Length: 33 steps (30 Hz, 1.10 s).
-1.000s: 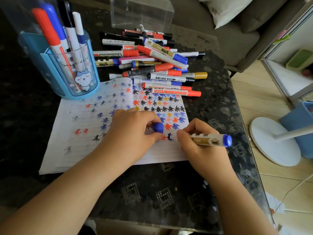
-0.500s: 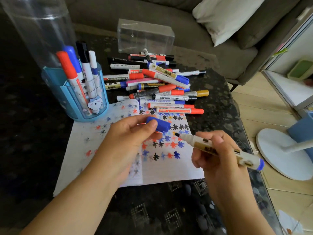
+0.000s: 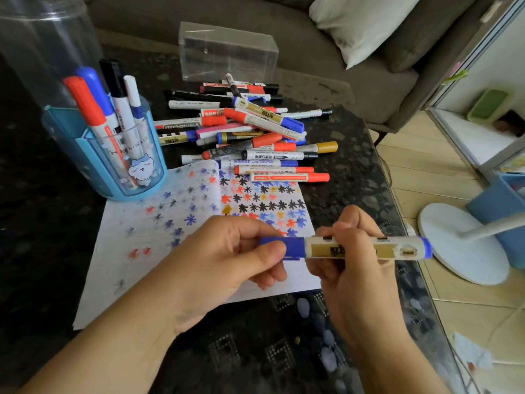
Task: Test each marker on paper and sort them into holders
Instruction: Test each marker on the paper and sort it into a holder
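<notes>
My right hand (image 3: 352, 268) grips a white marker (image 3: 366, 248) with a gold label and blue end, held level above the paper. My left hand (image 3: 224, 263) pinches its blue cap (image 3: 289, 247), which sits on the marker's tip. Below lies the lined paper (image 3: 159, 228) covered in blue, red, black and orange star marks. A pile of loose markers (image 3: 250, 137) lies on the dark table behind the paper. A blue holder (image 3: 93, 166) at the left holds several markers upright. A clear box (image 3: 227, 52) stands at the back.
A tall clear cylinder (image 3: 42, 49) stands behind the blue holder. A grey sofa (image 3: 341, 81) with a white cushion lies past the table. The table's right edge (image 3: 409, 251) drops to a wooden floor with a white fan base (image 3: 460, 245).
The marker came up off the paper after drawing. My left hand brought the blue cap to the tip, and the cap now sits on the marker.
</notes>
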### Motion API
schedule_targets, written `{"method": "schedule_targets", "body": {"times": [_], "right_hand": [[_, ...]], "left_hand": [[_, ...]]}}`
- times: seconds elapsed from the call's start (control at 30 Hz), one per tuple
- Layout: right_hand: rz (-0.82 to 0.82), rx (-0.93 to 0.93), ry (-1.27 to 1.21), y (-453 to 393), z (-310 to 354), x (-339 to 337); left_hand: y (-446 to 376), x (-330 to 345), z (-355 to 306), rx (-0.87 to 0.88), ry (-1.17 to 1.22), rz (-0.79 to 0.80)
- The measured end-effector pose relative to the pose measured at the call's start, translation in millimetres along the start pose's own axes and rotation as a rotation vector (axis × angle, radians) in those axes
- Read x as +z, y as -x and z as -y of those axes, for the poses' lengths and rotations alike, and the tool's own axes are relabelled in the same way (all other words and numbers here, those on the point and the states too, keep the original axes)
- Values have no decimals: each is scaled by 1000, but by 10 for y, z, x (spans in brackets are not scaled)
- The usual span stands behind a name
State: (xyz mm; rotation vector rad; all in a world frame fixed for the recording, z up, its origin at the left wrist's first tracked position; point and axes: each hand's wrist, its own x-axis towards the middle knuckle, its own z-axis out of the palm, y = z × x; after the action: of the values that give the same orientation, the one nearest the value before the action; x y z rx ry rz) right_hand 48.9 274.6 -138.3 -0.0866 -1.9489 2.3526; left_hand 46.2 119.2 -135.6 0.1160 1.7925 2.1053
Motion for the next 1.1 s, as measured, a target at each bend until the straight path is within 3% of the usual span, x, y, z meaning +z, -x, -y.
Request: {"method": "schedule_targets", "body": {"times": [0.23,0.37,0.43,0.5,0.6,0.67,0.83,0.93,1.1], "right_hand": [[5,114,-112,37,-57,34],[58,250,-157,18,-62,61],[-55,252,83,6,-30,32],[-83,83,478,-4,62,39],[230,-251,890,-26,271,281],[463,-366,1030,-43,338,577],[678,-453,986,1,377,1267],[572,-441,887,-44,509,1434],[388,-424,647,-211,794,1650]], "left_hand": [[46,43,17,43,-66,-89],[71,-96,-94,36,-32,-251],[107,-229,-168,70,-92,-372],[181,-363,-233,100,-192,-476],[362,-514,-314,147,-279,-582],[490,-588,-365,162,-354,-615],[764,-777,-552,212,-574,-640],[837,-981,-666,267,-647,-729],[734,-1354,-701,210,-1023,-801]]}}
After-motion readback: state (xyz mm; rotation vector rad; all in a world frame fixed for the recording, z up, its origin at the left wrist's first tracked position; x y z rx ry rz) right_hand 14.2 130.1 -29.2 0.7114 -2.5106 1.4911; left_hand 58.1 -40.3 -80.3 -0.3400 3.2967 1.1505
